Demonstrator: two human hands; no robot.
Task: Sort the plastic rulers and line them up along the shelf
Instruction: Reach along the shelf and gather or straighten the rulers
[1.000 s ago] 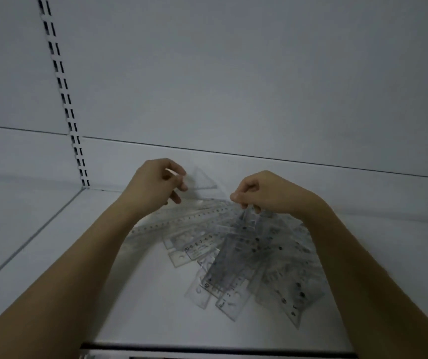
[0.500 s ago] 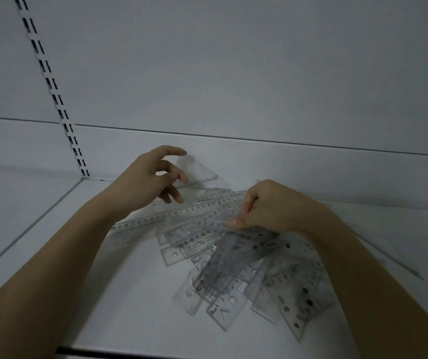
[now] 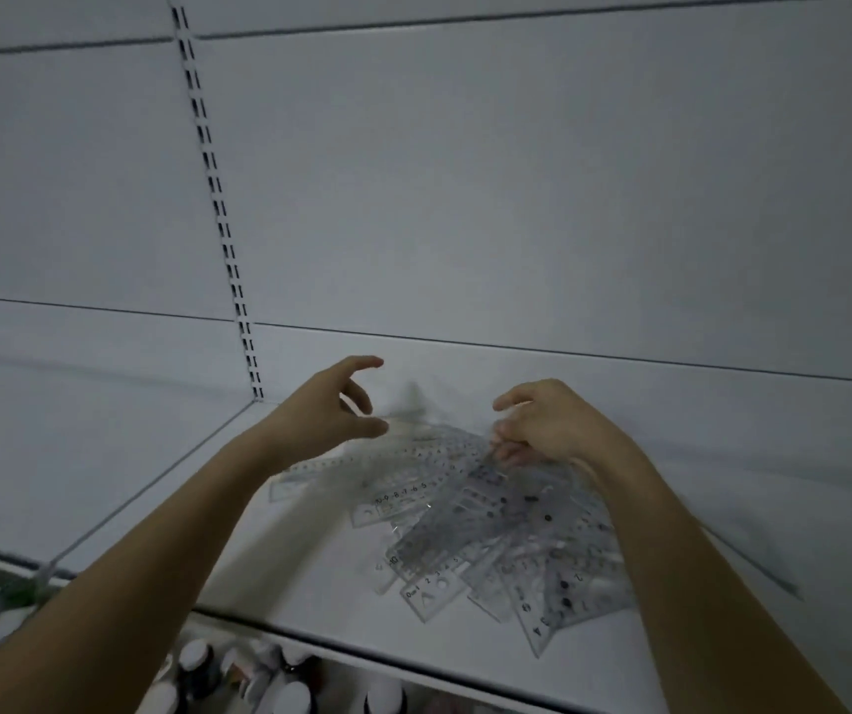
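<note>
Change: left hand (image 3: 326, 409) has spread since a moment ago.
Left fingers: spread, holding nothing.
Right hand (image 3: 550, 422): fingers curled, grip unclear.
Rulers (image 3: 486, 528): heaped on shelf (image 3: 166, 502), under right hand.

Bare shelf (image 3: 145, 487) lies open to my left hand (image 3: 328, 412) out to the left seam. The ruler pile (image 3: 491, 528) covers the middle, back wall to near the front edge, under my right hand (image 3: 547, 425). The back wall (image 3: 516, 198) stops any further reach.
</note>
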